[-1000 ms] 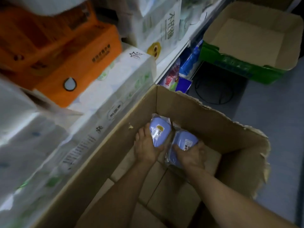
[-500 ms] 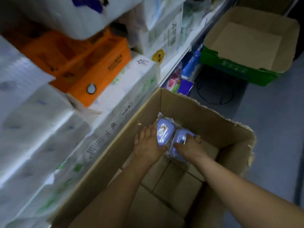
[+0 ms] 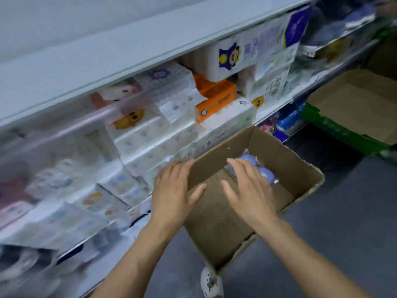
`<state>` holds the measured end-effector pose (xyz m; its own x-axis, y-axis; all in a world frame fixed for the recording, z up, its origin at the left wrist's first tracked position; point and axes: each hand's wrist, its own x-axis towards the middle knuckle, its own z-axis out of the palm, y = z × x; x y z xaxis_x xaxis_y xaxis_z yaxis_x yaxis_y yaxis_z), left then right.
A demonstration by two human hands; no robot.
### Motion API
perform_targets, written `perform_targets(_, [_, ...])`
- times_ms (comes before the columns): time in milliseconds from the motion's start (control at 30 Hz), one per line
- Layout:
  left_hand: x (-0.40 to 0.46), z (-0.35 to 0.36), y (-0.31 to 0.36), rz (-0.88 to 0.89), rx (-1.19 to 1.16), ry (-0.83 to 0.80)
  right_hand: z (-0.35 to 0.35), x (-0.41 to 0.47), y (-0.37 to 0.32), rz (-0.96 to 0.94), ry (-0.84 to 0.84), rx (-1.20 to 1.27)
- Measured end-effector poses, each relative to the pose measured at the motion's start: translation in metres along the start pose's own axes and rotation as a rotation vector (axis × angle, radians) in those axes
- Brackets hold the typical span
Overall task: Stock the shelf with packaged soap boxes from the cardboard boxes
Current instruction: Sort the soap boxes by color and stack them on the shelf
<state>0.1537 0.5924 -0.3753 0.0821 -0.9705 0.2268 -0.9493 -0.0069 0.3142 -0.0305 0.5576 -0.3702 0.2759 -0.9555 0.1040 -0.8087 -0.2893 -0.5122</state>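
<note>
Shelving, pale grey metal [image 3: 150,46] and stacked with white plastic-wrapped tissue packs [image 3: 154,134] and an orange tissue box [image 3: 217,97], fills the upper left of the frame, though much of it is blurred. An open brown cardboard box [image 3: 285,160] stands on the dark floor at centre right, and a second cardboard box with a green printed band [image 3: 343,134] is seen at the right edge. Purple soap packs in clear film wrap [image 3: 262,173] lie against the far inner wall of the brown box, partly hidden. The left hand [image 3: 174,190] is held flat at the box's near-left rim with fingers straight, gripping nothing. The right hand [image 3: 249,188] is spread over the box interior just in front of the soap, fingers extended and nothing held. The step in hand is judged to be picking up the soap. It would best be done by lowering both hands to the box bottom, closing the fingers round the film-wrapped bundle from either side rather than on the loose film, and lifting it clear of the torn box rim before it is turned toward a free spot on the shelving.
</note>
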Motion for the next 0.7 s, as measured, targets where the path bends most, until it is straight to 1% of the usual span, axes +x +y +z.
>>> perform_targets(133, [-0.077,-0.063,-0.023,-0.095,0.024,0.137,0.001,-0.043,-0.071,-0.192,-0.010,0.072])
perform_targets(267, [-0.151,-0.117,-0.055,-0.221,0.080,0.211,0.008,-0.078,-0.142,-0.349,-0.074,0.086])
perform_targets(500, [-0.281,-0.186,-0.122,-0.479,0.136,0.289,0.044,-0.135,-0.268,-0.618,-0.243,0.120])
perform_targets(567, [-0.321,-0.202,-0.143,-0.550,0.156,0.311,0.061,-0.153,-0.302,-0.684,-0.282,0.115])
perform_targets(700, [-0.402,-0.226,-0.191,-0.702,0.137,0.304,0.104,-0.196,-0.371,-0.783,-0.348,0.129])
